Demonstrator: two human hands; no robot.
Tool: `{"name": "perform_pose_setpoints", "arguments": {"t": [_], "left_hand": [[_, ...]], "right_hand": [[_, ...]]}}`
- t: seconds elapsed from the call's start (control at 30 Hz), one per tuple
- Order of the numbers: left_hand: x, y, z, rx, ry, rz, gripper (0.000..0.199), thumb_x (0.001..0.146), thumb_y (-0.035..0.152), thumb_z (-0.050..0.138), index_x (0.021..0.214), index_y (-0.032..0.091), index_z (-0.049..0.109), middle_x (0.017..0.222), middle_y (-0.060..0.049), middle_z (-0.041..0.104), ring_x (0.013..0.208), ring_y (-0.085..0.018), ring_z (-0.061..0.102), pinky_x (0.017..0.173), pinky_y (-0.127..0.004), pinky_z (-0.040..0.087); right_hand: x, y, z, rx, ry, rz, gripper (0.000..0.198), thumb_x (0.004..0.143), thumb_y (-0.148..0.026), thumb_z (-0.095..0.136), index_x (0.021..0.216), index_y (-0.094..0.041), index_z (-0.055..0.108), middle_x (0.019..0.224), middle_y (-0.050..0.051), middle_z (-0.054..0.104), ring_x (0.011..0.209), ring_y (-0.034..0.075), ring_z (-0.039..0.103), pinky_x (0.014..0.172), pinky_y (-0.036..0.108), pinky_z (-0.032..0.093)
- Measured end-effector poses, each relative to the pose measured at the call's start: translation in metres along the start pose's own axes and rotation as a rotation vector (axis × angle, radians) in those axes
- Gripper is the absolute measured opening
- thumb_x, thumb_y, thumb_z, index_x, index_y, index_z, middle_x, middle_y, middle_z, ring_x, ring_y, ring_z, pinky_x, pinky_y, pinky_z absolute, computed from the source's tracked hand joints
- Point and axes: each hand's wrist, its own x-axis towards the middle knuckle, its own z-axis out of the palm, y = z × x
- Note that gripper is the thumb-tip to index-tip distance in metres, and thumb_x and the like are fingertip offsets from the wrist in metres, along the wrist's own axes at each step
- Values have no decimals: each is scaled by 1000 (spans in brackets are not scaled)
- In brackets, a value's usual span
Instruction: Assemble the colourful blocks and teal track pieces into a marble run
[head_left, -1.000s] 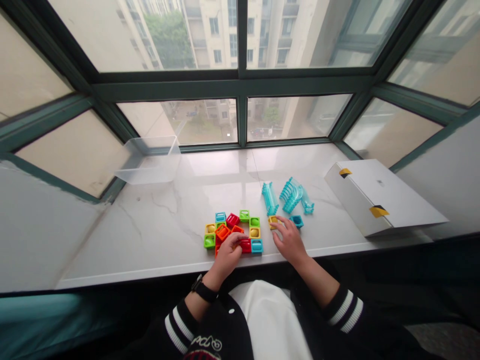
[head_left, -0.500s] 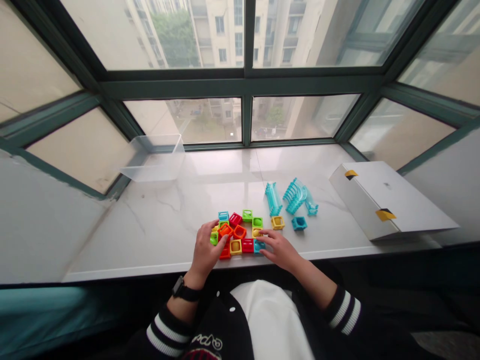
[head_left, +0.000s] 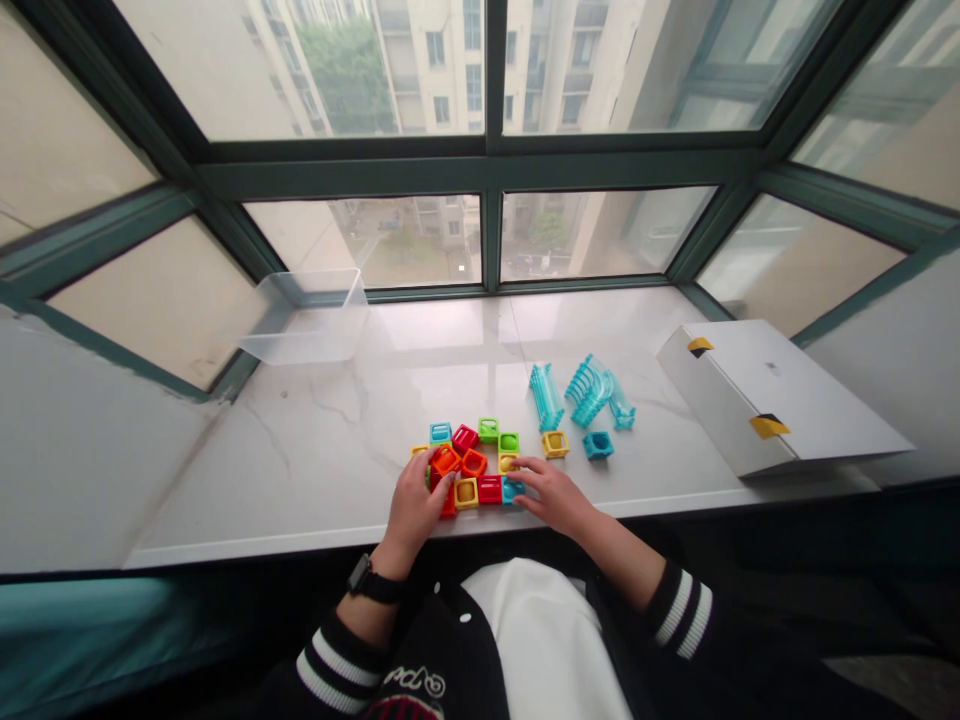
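A cluster of colourful toy blocks lies on the white sill in front of me. My left hand (head_left: 412, 505) curls around its left side, thumb on the near side by the red and orange blocks (head_left: 445, 460), fingers hiding a green block. My right hand (head_left: 553, 495) bends around the right side, its fingers at a yellow block (head_left: 507, 463) and a blue block (head_left: 511, 490). Between my hands are a yellow block (head_left: 466, 493), a red block (head_left: 490, 489) and an orange-red block (head_left: 473, 463). Green blocks (head_left: 508, 442) and another light-blue block (head_left: 440, 432) form the far edge.
Right of the cluster stand a loose yellow block (head_left: 555, 445) and a teal block (head_left: 598, 446). Behind them lie clear blue track pieces (head_left: 546, 397). A clear plastic bin (head_left: 311, 340) stands back left, a white box (head_left: 780, 395) at right. Windows rise behind the sill (head_left: 247, 450).
The cluster of blocks has slid slightly left between my hands, and my right hand has moved left with it. My left hand covers more of the left-side blocks. The loose blocks and track pieces stay put.
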Motion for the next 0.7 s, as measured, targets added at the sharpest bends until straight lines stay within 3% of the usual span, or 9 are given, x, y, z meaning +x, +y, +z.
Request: {"name": "perform_pose_setpoints", "arguments": {"t": [0.13, 0.37, 0.53, 0.7], "left_hand": [[-1, 1, -1, -174, 28, -118, 49, 96, 51, 67, 136, 23, 62, 134, -12, 69, 124, -29, 66, 110, -47, 51], [-2, 13, 6, -573, -99, -291, 58, 100, 58, 59, 146, 23, 59, 148, -12, 64, 136, -29, 62, 111, -43, 54], [-6, 29, 13, -713, -213, -302, 64, 97, 59, 63, 149, 23, 55, 149, -14, 64, 133, -31, 65, 110, -47, 56], [-8, 42, 24, -843, -287, -276, 63, 88, 51, 78, 141, 23, 58, 146, -15, 66, 133, -32, 65, 110, -46, 56]], "right_hand": [[2, -2, 1, -2, -10, 1, 42, 86, -17, 80, 127, -25, 74, 139, 13, 67, 127, 31, 68, 109, 49, 57], [3, -9, -1, -38, 21, -18, 43, 88, -20, 79, 130, -26, 72, 140, 13, 65, 128, 31, 66, 109, 50, 56], [6, -23, -15, 49, 156, -15, 43, 96, -29, 71, 138, -29, 65, 134, 11, 67, 126, 29, 64, 110, 50, 55], [11, -38, -24, 286, 135, -47, 50, 98, -34, 69, 147, -28, 56, 132, 11, 67, 117, 25, 68, 102, 45, 59]]}}
